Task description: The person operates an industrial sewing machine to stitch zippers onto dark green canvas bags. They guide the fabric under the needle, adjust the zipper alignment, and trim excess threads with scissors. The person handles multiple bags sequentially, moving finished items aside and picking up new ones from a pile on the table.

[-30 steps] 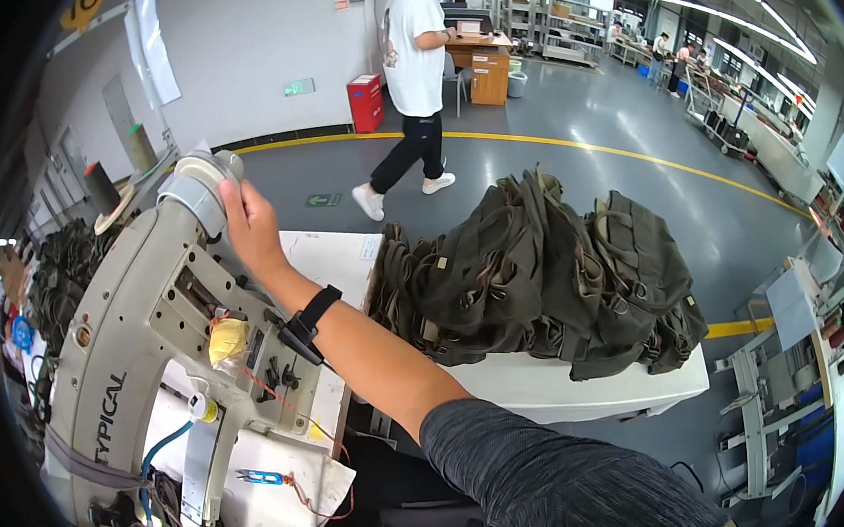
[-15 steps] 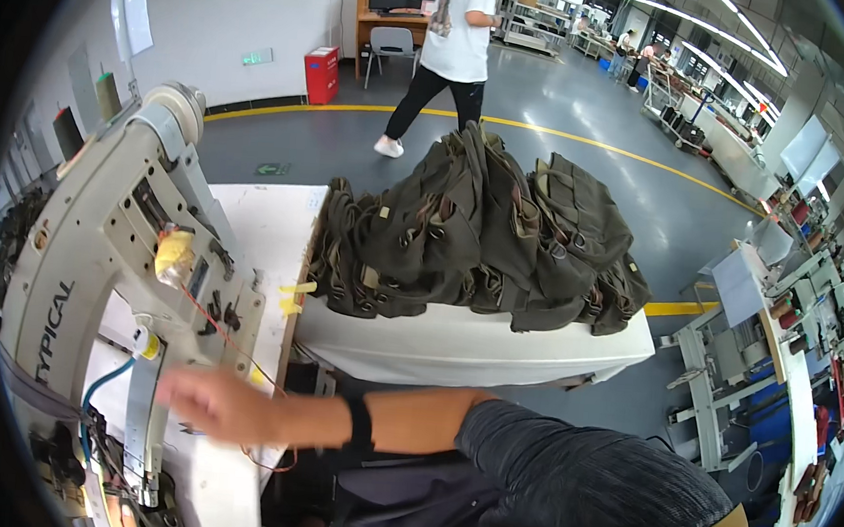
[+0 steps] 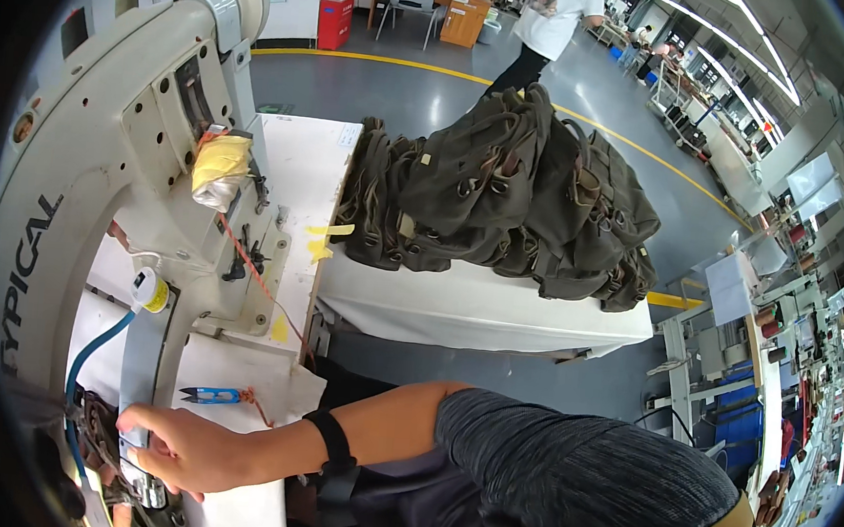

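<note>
My right hand (image 3: 189,451) reaches in from the right to the needle end of a large beige sewing machine (image 3: 107,153). Its thumb and index finger are apart, close to the grey metal bar (image 3: 143,371) and the shiny presser parts (image 3: 149,489); I make out nothing held between them. Blue thread snips (image 3: 212,396) lie on the white tabletop just beyond this hand, beside an orange thread tail (image 3: 257,407). Low at the left, only a sliver of my left hand (image 3: 120,519) shows by dark green fabric (image 3: 159,521); its fingers are mostly hidden.
Dark olive bags (image 3: 486,190) are heaped on a white-covered table (image 3: 478,307) beyond the machine. A blue tube (image 3: 93,348) runs along the machine. A person in a white shirt (image 3: 551,28) walks behind the bags. Workbenches with equipment (image 3: 775,386) line the right side.
My right hand, blurred before, has moved down toward the presser parts. The snips now show plainly on the tabletop. My view has shifted, and the walking person has moved right.
</note>
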